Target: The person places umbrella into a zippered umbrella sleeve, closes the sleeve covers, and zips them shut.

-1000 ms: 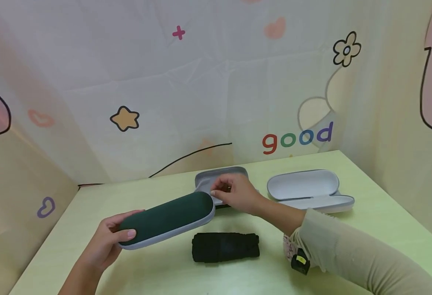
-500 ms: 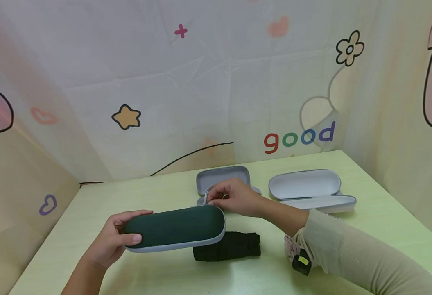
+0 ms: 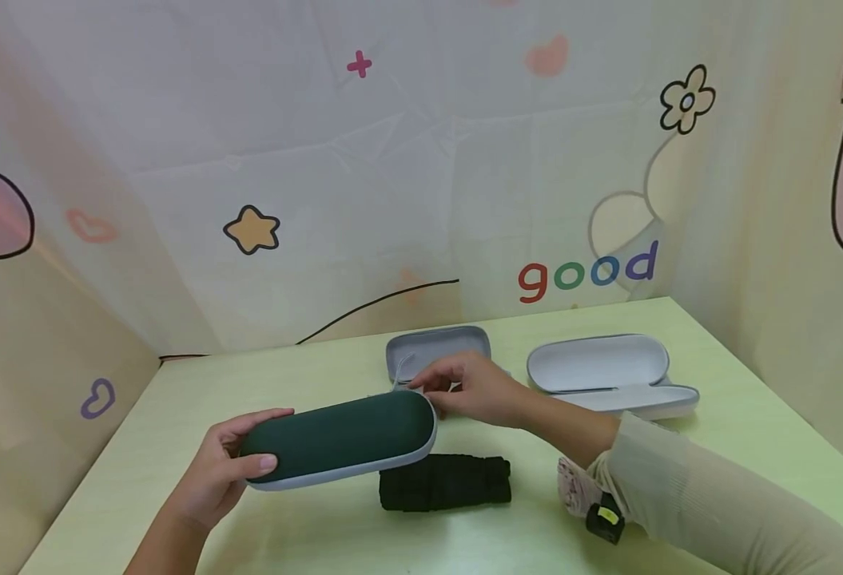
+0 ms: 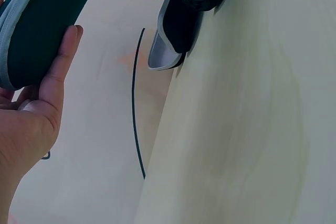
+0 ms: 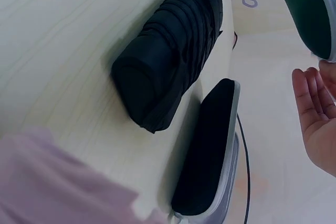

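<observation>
A: Where is the green glasses case (image 3: pixel 338 439) now, please?

B: It is in the air above the near left part of the table (image 3: pixel 126 447), held by the left hand (image 3: pixel 223 463). This hand is curled around the left end, with the thumb on the top face.

A: And the right hand (image 3: pixel 471 389)?

B: It is at the right end, its fingers bent and thumb close to the index finger. A pale thin strand (image 3: pixel 397 375) rises just beside the fingertips. I cannot tell whether they pinch it or the case edge.

A: How should one do this work well?

B: In my opinion, the left grip should be firm but not squeezing, so that the case does not turn. The right fingertips should work lightly, and the free end should stay clear of the black folded umbrella (image 3: pixel 457 483) and the far open case (image 3: pixel 439 345).

A: How does the green case look?

B: It is long, with rounded ends, dark green and matte, with a pale grey band along the edge. It tilts a little, right end higher. I judge it is closed, but its inside is not visible.
</observation>
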The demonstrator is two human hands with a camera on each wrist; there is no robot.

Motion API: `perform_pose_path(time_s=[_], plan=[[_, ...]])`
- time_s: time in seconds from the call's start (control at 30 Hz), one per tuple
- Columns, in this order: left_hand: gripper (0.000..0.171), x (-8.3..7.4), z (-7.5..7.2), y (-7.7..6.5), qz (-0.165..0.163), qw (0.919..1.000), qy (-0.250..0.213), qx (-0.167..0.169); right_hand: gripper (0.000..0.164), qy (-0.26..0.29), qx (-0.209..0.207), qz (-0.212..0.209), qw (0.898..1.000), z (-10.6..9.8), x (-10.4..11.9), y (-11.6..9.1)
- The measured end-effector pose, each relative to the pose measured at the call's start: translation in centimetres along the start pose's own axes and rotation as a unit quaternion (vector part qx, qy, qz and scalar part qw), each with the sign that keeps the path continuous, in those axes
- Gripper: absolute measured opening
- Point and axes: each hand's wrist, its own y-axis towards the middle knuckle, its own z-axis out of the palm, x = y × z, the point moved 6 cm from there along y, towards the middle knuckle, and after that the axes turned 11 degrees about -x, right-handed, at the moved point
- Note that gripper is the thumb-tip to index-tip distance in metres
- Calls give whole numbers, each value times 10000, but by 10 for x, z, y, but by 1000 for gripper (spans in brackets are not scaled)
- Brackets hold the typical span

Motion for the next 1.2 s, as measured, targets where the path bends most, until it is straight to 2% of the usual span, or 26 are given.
perform_pose_path(time_s=[0.13, 0.27, 0.47, 0.53, 0.7, 0.93, 1.2], plan=[[47, -2, -4, -1, 68, 9996, 46, -280, 22, -151, -15, -130, 9998, -3, -2, -3], [46, -4, -8, -4, -8, 9972, 244, -704, 25, -635, 166, -442, 9969, -7, -2, -9], [46, -7, -16, -7, 115, 9948, 288, -966, 28, -1571, 432, -1249, 9787, -11, 3, -19], [46, -7, -19, -8, 138, 9945, 269, -1007, 27, -1725, 394, -1339, 9751, -13, 3, -21], [46, -5, -28, -11, 96, 9935, 211, -1117, 25, -1983, 252, -1349, 9705, -21, 7, -26], [45, -1, -44, -15, -26, 9899, 348, -1377, 27, -2637, 76, -1772, 9482, -33, 10, -32], [43, 7, -63, -22, -372, 9826, 549, -1737, 35, -2945, 243, -1323, 9462, -42, -1, -43]])
